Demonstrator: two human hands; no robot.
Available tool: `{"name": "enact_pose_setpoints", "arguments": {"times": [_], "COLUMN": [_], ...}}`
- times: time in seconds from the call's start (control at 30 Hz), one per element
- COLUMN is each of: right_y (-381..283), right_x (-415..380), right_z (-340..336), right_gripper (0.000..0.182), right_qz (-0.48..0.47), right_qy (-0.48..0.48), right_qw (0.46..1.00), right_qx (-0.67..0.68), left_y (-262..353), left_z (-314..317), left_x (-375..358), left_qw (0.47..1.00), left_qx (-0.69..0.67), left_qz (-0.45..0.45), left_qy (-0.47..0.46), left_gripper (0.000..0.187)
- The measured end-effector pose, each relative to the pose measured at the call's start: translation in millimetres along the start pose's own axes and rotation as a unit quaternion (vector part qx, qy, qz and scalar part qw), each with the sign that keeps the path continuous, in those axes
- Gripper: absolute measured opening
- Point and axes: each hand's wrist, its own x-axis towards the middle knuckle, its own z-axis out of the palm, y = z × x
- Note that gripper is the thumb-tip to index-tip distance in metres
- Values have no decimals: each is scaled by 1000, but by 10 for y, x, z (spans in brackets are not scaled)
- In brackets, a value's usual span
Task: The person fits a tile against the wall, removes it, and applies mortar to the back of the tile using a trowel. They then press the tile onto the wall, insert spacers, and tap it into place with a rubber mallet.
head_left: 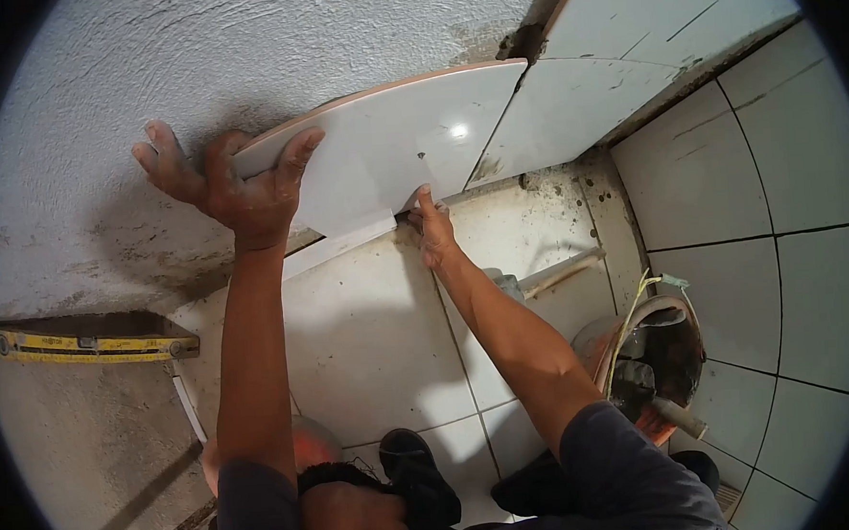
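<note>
A large white tile (389, 132) leans against the rough wall, its brown upper edge showing. My left hand (247, 183) is at the tile's upper left corner, the thumb on its glossy face and a finger behind the edge, other fingers spread toward the wall. Low on the tile, near its bottom edge, my right hand (432, 228) has its thumb up against the face; its other fingers are curled at the bottom edge and partly hidden. A thin white strip (342, 245) lies along the floor under the tile's left part.
To the right, a fixed wall tile (579, 103) adjoins. A bucket (596, 338) with tools stands at the lower right, beside the tiled wall (709, 192). A pipe (564, 272) lies on the floor. A yellow spirit level (88, 347) is at the far left.
</note>
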Motion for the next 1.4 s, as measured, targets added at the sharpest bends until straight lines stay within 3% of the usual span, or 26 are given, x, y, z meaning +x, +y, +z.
{"name": "enact_pose_setpoints", "arguments": {"times": [0.27, 0.33, 0.63, 1.4], "right_y": [93, 101, 62, 33], "right_x": [116, 109, 73, 37], "right_z": [-75, -72, -54, -51], "right_gripper": [104, 105, 107, 109], "right_qz": [26, 24, 35, 47], "right_qy": [-72, -76, -57, -85], "right_qw": [997, 997, 998, 995], "right_qx": [12, 7, 12, 38], "left_y": [-33, -31, -47, 27], "left_z": [39, 76, 102, 26], "left_x": [-14, -20, -22, -4], "left_qw": [999, 998, 998, 1000], "left_qx": [-11, -11, -25, -19], "left_qz": [34, 21, 20, -15], "left_qy": [14, 51, 60, 15], "left_gripper": [57, 58, 62, 63]}}
